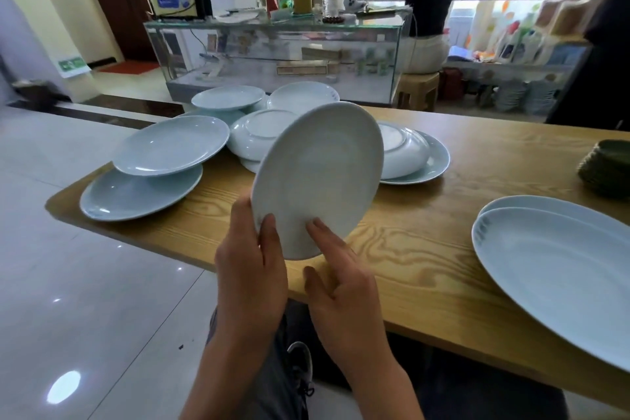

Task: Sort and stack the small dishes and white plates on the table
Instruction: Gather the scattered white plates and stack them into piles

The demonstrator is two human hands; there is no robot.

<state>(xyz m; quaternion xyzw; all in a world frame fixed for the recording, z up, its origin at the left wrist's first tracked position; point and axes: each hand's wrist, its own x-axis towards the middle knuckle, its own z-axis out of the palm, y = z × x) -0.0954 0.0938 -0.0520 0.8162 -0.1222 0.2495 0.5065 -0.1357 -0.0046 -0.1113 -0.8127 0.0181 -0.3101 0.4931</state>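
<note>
A: What could go wrong from here?

B: The white plate point(318, 177) is tilted steeply, off the table point(426, 269) and just above its near edge. If the grip slackens, I judge it could slip down, strike that edge and break on the floor point(102, 283)

A: Anything else?

B: Yes. The loose plates point(259, 133) toward the table's far left corner lie every which way, some face down, some leaning on others. One plate point(170, 145) sits askew on another point(136, 194) close to the left edge. A careless knock with the held plate might send them sliding

A: How does the left hand point(250, 280) hold it?

B: It pinches the plate's lower left rim, thumb on the face toward us, fingers curled behind, so I take it to carry the weight

A: And the right hand point(344, 286)?

B: Spread loosely. Two straight fingers press on the plate's lower face, steadying rather than gripping

A: Where would it go?

B: Probably to the stack of two plates point(552, 266) at the near right edge, though that is my guess
</note>
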